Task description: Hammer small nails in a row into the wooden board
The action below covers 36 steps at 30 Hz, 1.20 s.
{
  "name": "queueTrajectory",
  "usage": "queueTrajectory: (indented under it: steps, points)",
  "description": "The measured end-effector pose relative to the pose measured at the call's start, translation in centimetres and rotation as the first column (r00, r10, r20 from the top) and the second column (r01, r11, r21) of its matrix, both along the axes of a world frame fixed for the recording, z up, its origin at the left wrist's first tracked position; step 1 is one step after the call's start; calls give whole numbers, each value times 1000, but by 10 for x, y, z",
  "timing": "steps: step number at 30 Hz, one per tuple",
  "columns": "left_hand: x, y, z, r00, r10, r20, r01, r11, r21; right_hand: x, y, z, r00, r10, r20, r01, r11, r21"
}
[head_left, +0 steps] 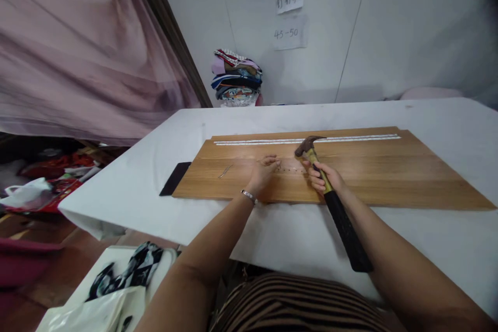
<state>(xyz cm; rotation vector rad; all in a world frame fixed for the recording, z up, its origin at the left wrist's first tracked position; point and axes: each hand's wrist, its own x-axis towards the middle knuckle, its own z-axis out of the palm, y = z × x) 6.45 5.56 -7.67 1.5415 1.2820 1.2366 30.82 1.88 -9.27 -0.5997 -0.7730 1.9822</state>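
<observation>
Here, a yellow-and-black hammer [337, 212], its brown head [307, 146] perhaps rusty.

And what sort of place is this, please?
Probably a makeshift indoor work area: the right hand holds a hammer over a wooden board on a white table, and a pile of cloth sits near the wall.

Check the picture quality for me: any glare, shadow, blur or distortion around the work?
Head view: dim, soft light, no harsh glare on the board; head view: fine detail at the left hand is too soft to make out, and the white bag looks smeared; head view: wide-angle stretch toward the edges, upper right corner darkened.
</observation>
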Motion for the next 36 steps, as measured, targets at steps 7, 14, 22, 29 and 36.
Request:
queueTrajectory:
  steps: [7,14,22,29,36]
  points:
    - [10,1,-3,999,-5,-38,2,997,-77,0,1,-2,1000,6,-24,-7,999,-33]
    - [14,1,-8,998,16,-68,-20,998,-62,1,-1,1,999,25,-46,-27,999,-40]
    - [14,2,-15,992,15,-127,-17,1000,-15,0,-4,8,999,-7,44,8,1000,-5]
    - [14,2,-17,983,24,-183,-23,1000,9,-1,-5,11,997,-35,62,37,999,-27]
    - [16,1,-16,975,37,-221,-36,999,5,-1,-4,9,998,-18,60,19,1000,-15]
